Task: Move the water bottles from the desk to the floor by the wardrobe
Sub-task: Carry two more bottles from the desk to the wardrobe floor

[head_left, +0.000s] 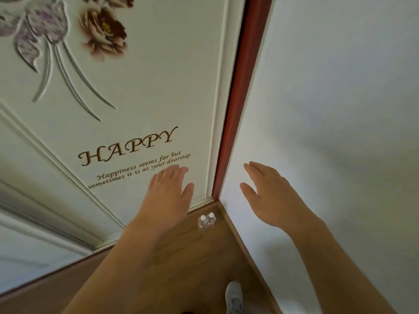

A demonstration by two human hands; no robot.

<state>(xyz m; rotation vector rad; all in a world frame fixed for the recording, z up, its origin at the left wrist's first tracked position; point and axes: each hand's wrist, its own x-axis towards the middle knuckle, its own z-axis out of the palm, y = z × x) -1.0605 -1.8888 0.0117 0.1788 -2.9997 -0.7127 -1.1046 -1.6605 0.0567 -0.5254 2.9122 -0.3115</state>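
Note:
Two clear water bottles (206,220) with white caps stand upright side by side on the wooden floor, in the corner where the wardrobe meets the wall. The white wardrobe door (145,91) carries flower decoration and the word HAPPY. My left hand (170,192) hovers high above the floor, left of the bottles, fingers apart and holding nothing. My right hand (267,196) is raised to the right of them, in front of the wall, also empty with fingers spread.
A white wall (328,109) runs along the right, with a red-brown wardrobe edge strip (238,105) in the corner. The wooden floor (181,257) stretches toward me. A grey shoe (234,296) shows at the bottom edge.

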